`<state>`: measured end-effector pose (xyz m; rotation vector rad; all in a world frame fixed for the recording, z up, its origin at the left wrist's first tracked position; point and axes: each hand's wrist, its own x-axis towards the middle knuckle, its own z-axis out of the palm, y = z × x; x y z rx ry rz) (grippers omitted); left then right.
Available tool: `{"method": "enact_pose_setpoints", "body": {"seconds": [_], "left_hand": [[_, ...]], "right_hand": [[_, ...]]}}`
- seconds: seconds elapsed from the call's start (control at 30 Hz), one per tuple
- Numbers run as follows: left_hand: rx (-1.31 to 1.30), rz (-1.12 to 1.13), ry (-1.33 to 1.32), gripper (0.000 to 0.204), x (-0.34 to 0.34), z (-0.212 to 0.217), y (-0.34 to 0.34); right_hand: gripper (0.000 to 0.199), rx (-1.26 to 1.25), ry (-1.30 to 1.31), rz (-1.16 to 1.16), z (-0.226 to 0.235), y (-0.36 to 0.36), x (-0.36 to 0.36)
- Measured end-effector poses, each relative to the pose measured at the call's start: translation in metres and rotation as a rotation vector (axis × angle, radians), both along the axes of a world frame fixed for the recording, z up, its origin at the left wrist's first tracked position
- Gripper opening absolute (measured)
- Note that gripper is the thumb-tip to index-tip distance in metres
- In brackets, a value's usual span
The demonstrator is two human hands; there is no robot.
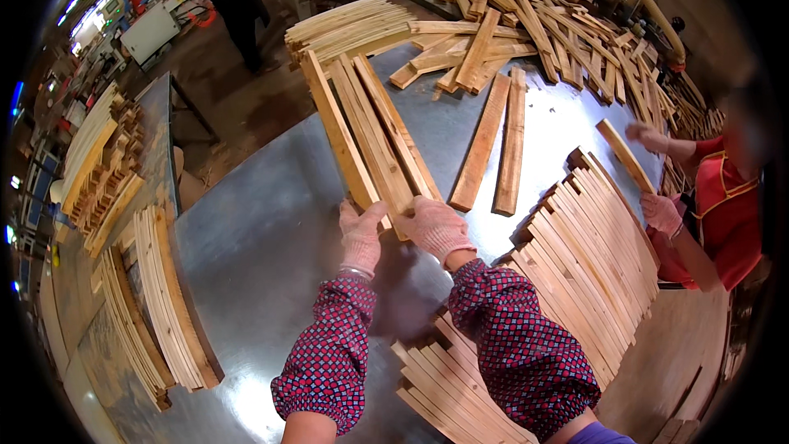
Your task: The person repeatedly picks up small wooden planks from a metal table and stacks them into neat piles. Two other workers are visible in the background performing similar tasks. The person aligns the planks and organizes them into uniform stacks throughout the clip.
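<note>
Wooden slats (378, 136) lie side by side over the grey table (246, 230), near ends clasped by the left hand (360, 238) and right hand (437, 226)! Uneven squeezing could let an inner piece slip; two loose slats (481, 144) might snag a rightward swing, stacked boards (588, 251) crowding the right sleeve (526, 337).

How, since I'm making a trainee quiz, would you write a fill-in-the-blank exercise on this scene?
The left hand and right hand wear pink ____.
The held planks are made of ____.
A loose pair of planks lies just to their ____.
The co-worker at far right wears mainly ____.

Missing words: gloves; wood; right; red.
</note>
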<state>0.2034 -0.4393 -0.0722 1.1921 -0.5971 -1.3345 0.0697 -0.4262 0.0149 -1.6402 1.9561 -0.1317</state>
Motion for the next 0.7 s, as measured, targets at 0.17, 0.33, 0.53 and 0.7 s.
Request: {"method": "enact_pose_setpoints", "body": {"seconds": [0.17, 0.33, 0.53, 0.7], "left_hand": [[-0.021, 0.128, -0.223, 0.063, -0.010, 0.004, 0.005], [0.054, 0.072, -0.329, 0.075, -0.002, -0.002, -0.003], [0.024, -0.157, -0.876, 0.072, 0.004, -0.010, 0.002], [0.225, -0.189, -0.670, 0.079, -0.020, 0.018, 0.002]], "right_hand": [[0.047, -0.026, -0.014, 0.049, -0.006, 0.002, -0.002], [0.044, -0.051, 0.032, 0.057, -0.011, 0.001, -0.009], [0.051, -0.274, 0.123, -0.057, -0.007, -0.017, -0.010], [0.060, -0.180, 0.031, -0.125, -0.014, -0.056, -0.020]]}}
